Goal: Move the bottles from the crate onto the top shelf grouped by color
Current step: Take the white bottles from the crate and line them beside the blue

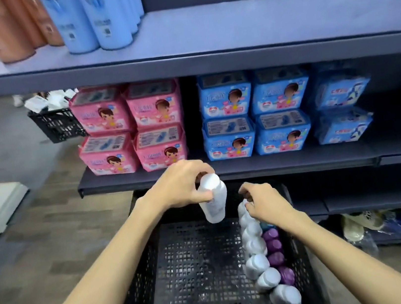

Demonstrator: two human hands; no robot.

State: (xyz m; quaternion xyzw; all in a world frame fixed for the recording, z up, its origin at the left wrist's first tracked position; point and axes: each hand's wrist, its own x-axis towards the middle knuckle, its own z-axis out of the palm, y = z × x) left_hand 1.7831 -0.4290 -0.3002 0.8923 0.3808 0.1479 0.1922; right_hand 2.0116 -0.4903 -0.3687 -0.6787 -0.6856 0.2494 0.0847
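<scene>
White bottle (213, 199), long axis near upright, hangs clasped in the left grip (182, 183) above the crate (145, 277); the top shelf (253, 24) lies higher and ahead, bare beside the blue bottles (96, 19). Right grip (266, 201) pinches the row's farthest bottle (242, 209).

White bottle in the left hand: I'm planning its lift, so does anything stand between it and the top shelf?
Nothing visible blocks it. The white bottle, held by the left hand, is in front of the middle shelf's edge; the top shelf is bare right of the blue bottles.
</scene>
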